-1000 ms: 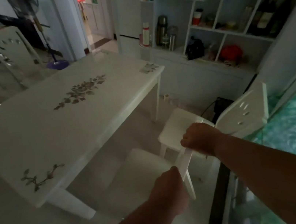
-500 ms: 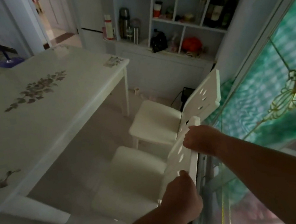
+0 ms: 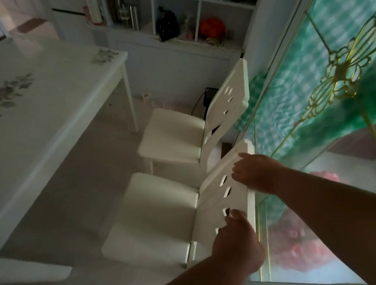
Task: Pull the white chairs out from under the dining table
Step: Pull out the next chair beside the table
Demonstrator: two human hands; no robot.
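Two hands (image 3: 256, 172) (image 3: 237, 244) on near chair's (image 3: 159, 217) backrest, fingertips partly hidden.

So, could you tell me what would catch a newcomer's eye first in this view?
Probably the green patterned glass panel with gold tracery filling the right side. Next, the two hands on the backrest of the near white chair at centre: left hand low, right hand higher up. A second white chair stands beyond it, clear of the floral-decorated dining table at left.

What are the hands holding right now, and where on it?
Both hands, left and right, are on the near white chair, at its backrest's top edge; a closed grip cannot be told.
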